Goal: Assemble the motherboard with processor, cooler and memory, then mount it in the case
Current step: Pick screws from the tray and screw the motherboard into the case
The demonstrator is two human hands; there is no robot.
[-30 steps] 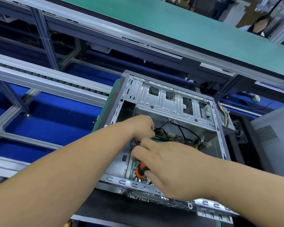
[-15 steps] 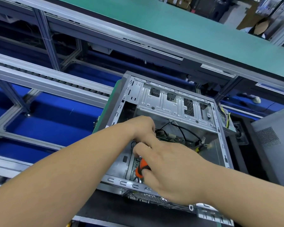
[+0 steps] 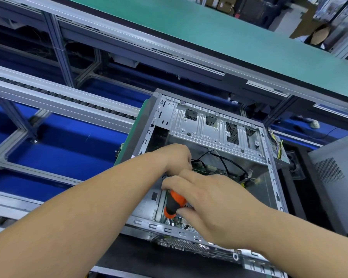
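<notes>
Head view: both hands reach into the open case [image 3: 273, 177]. The right hand [image 3: 215, 207] grips an orange-handled screwdriver [image 3: 174, 205] near the case's front rim, over the motherboard [image 3: 211, 170]. The left hand [image 3: 177, 157] is curled just behind it; I cannot tell what it holds.

Both bare forearms reach forward from the bottom of the view, converging toward the middle. Left forearm runs diagonally from lower left, up and right; left hand [image 3: 177, 157] back-up, wrist bent down, fingers curled under and hidden, so what they hold can't be told. Right forearm enters from lower right, angled up and left. Right hand [image 3: 211, 203] sits just nearer than the left, back facing the camera, index finger extended toward the left hand and touching or nearly touching it. Right thumb and other fingers [image 3: 184, 212] curl round an orange-black screwdriver handle [image 3: 174, 203].
</notes>
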